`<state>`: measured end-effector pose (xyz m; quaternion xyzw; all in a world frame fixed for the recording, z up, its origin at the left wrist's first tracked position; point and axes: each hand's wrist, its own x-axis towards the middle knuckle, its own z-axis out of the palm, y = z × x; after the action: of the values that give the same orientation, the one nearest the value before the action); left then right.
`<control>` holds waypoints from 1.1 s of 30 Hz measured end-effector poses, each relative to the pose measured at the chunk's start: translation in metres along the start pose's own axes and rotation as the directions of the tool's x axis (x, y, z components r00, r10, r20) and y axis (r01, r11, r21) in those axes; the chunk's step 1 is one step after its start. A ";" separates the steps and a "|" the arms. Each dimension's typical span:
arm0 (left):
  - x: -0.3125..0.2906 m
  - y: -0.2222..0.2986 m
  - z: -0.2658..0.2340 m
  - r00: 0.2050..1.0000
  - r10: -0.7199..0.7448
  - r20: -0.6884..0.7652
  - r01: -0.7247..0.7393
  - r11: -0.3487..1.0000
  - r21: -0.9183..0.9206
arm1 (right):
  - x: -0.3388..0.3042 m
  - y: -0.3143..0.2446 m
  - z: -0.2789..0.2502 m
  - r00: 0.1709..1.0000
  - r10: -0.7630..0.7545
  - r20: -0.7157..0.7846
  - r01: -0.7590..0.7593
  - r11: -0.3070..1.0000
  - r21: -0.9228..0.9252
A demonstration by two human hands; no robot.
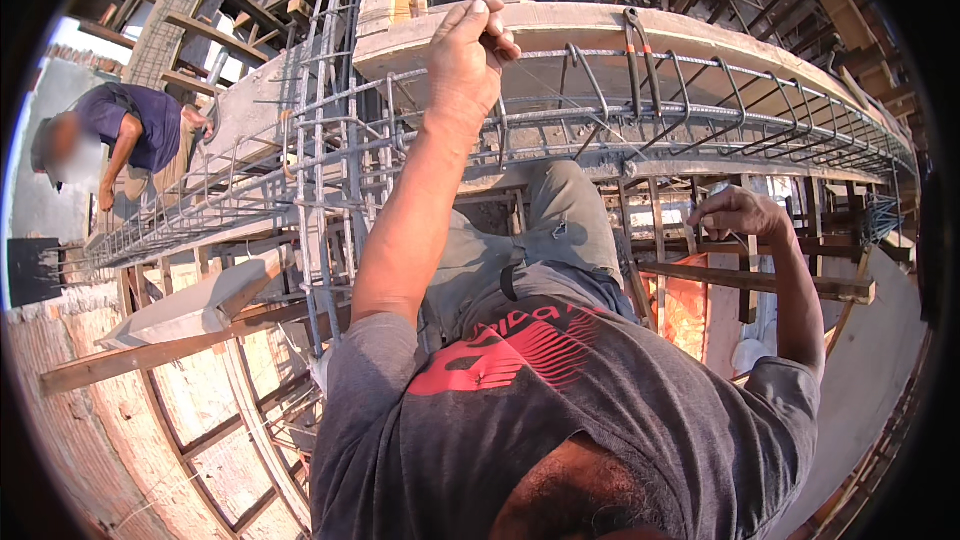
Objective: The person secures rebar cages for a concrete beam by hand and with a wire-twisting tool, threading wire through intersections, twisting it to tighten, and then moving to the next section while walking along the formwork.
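Observation:
My left hand is raised above a rebar cage, close to the concrete-coloured ledge behind it. Its fingers are curled into a pinch, and whatever they may hold is too small to make out. Off to the right, my right hand hangs in the air on the near side of the cage, fingers loosely bent and apart, with nothing visible in it. Steel nippers with orange-red on the handles rest upright across the cage's top bar and the ledge, right of my left hand. Bent stirrups ring the long bars.
A vertical rebar column crosses the cage at left. Another person bends over the cage's far left end. Timber props stand below at right. A grey slab-like board lies on a wooden beam at left.

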<state>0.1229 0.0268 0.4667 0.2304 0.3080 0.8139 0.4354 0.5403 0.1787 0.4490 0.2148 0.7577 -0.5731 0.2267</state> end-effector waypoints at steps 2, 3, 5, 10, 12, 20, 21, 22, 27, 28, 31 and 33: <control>-0.055 -0.046 0.019 0.973 -0.189 0.130 0.192 0.981 -0.012 | 0.011 0.011 0.010 0.994 -0.094 0.062 0.098 0.993 -0.063; -0.076 -0.061 0.025 0.959 -0.272 0.075 0.269 0.962 0.051 | 0.031 -0.015 0.025 0.985 -0.169 -0.025 0.168 0.985 -0.023; -0.088 -0.090 0.013 0.947 -0.321 0.024 0.318 0.944 0.083 | 0.065 -0.049 0.035 0.905 -0.406 0.125 0.400 0.914 0.068; -0.097 -0.060 -0.043 0.961 -0.265 0.076 0.249 0.953 0.172 | 0.081 -0.048 0.012 0.818 -0.442 0.368 0.455 0.889 0.055; -0.108 -0.050 -0.061 0.971 -0.240 0.020 0.226 0.936 0.269 | 0.077 -0.040 0.011 0.798 -0.517 0.309 0.375 0.828 0.417; -0.101 -0.101 -0.003 0.993 -0.041 0.108 -0.005 0.922 0.387 | 0.180 -0.086 0.108 0.840 -0.188 -0.509 0.525 0.520 0.674; -0.102 -0.093 -0.008 0.996 -0.085 0.008 0.079 0.953 0.293 | 0.184 -0.095 0.118 0.847 -0.096 -0.522 0.512 0.410 0.755; -0.094 -0.090 -0.026 0.999 -0.041 -0.028 0.048 0.923 0.383 | 0.180 -0.108 0.127 0.827 -0.071 -0.558 0.549 0.316 0.774; -0.041 -0.048 -0.043 0.962 -0.232 0.145 -0.068 0.307 0.949 | 0.204 -0.085 0.118 0.674 0.110 -0.731 0.585 0.525 0.618; -0.021 -0.042 -0.057 0.983 -0.051 0.177 -0.168 0.153 0.974 | 0.213 -0.079 0.108 0.591 0.099 -0.801 0.557 0.668 0.494; 0.046 -0.026 -0.103 0.986 0.145 0.078 -0.056 -0.148 0.987 | 0.235 -0.085 0.080 0.302 -0.172 -0.938 0.256 0.962 -0.094; 0.076 -0.032 -0.134 0.995 -0.041 -0.090 0.081 -0.182 0.980 | 0.244 -0.098 0.074 0.279 -0.286 -0.917 0.016 0.956 -0.293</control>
<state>0.0160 0.0654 0.3579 0.4561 0.8380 0.2666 0.1364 0.2934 0.0983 0.3631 0.4119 0.8197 -0.2615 -0.3000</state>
